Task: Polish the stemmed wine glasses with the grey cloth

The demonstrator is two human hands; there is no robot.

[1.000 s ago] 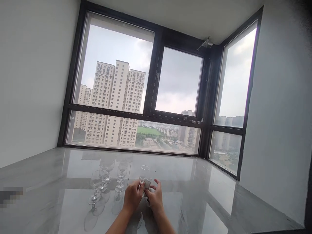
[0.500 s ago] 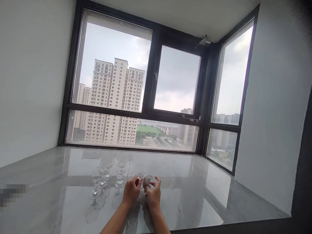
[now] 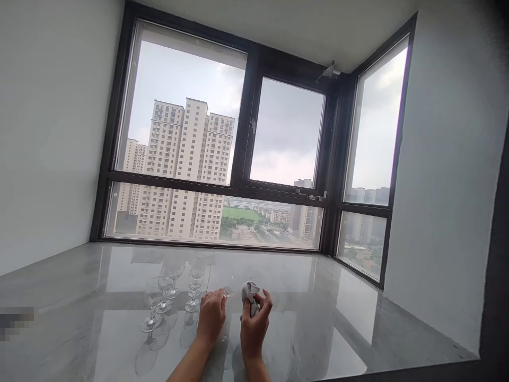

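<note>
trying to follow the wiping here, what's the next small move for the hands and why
Probably the left hand should carry its small glass leftward and stand it by the upright glasses. The right hand holds the crumpled cloth bunched up and apart from that glass, not in it, and there is bare countertop around the group.

Single head-worn view, facing forward toward the window (image 3: pixel 222 159), glossy counter (image 3: pixel 318 318) close below

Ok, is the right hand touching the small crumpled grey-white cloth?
Touching. The head view shows the right hand with its fingers closed around the small crumpled grey-white cloth, whose top sticks up above the fingertips.
</note>
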